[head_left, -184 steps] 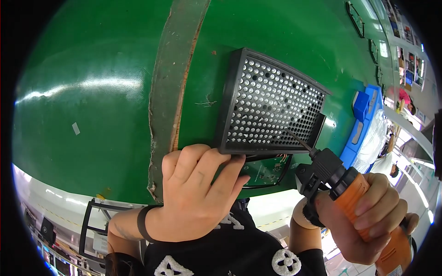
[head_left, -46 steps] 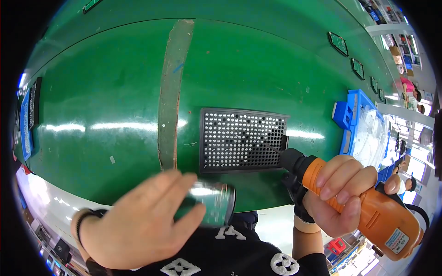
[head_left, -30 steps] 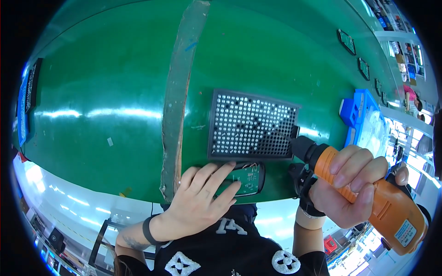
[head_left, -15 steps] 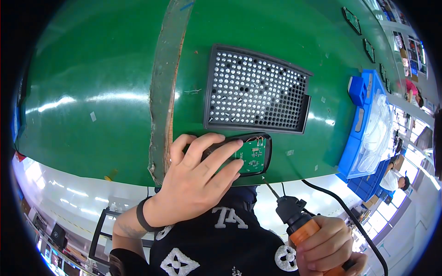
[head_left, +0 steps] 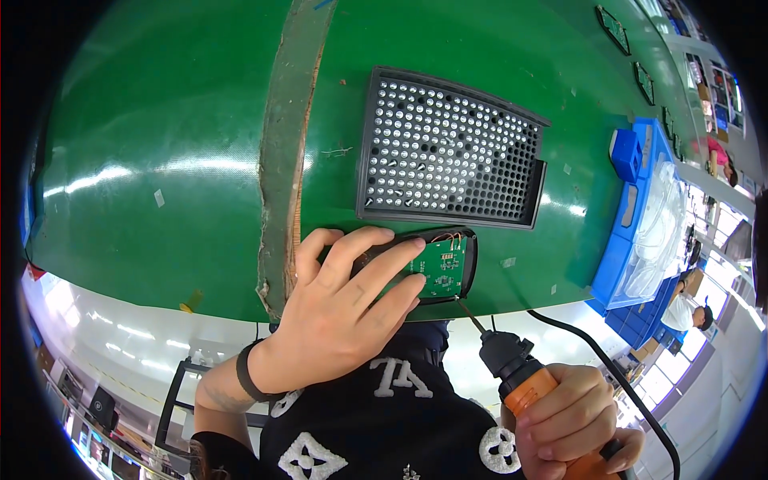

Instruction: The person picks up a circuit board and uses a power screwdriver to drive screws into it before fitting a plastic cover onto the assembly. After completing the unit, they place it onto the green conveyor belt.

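Note:
My left hand (head_left: 344, 300) holds a black plastic casing (head_left: 470, 260) down at the table's front edge, its fingers lying across the casing. Inside sits a green circuit board (head_left: 444, 268) with thin reddish wires at its far end; my hand covers its left portion. My right hand (head_left: 572, 420) is wrapped round an orange and black electric screwdriver (head_left: 530, 390). Its thin bit points up and left to the near right corner of the casing, where a small bright screw (head_left: 458, 298) shows at the tip. Whether the screw sits in a hole is too small to tell.
Just beyond the casing lies a black tray (head_left: 452, 148) with rows of silver screws. On the right stand a blue bin (head_left: 632, 232) with clear plastic bags and a small blue box (head_left: 626, 156). A black cable (head_left: 592, 352) runs beside the screwdriver. Circuit boards (head_left: 613, 30) lie far right.
The screwdriver's bit has moved slightly up and left, from just off the casing to its near right corner. My left hand stays on the casing.

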The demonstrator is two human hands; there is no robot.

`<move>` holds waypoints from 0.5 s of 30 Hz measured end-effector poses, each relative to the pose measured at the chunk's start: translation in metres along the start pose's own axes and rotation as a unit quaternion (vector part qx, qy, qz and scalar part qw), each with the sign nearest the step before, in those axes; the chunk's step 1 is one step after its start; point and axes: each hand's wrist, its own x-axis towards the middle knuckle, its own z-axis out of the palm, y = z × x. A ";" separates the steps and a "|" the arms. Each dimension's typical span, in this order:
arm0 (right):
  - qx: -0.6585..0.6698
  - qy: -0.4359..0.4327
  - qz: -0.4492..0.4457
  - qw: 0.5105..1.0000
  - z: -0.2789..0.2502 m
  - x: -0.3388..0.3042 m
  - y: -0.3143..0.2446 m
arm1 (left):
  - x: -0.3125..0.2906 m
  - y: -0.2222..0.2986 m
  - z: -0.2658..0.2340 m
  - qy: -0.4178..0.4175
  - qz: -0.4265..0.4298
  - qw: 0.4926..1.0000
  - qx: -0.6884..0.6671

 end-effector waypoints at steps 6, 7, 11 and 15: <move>-0.013 0.007 -0.007 1.000 0.000 0.008 -0.003 | 0.008 0.001 -0.002 0.003 0.009 1.000 -0.010; -0.009 0.008 -0.010 1.000 0.000 0.007 -0.002 | 0.007 0.001 -0.002 0.002 0.008 1.000 -0.010; -0.008 0.016 -0.018 1.000 0.001 0.005 0.001 | 0.005 0.000 -0.002 -0.003 0.005 1.000 -0.009; -0.016 0.013 -0.018 1.000 0.001 0.007 -0.001 | 0.006 0.000 -0.002 -0.002 0.008 1.000 -0.012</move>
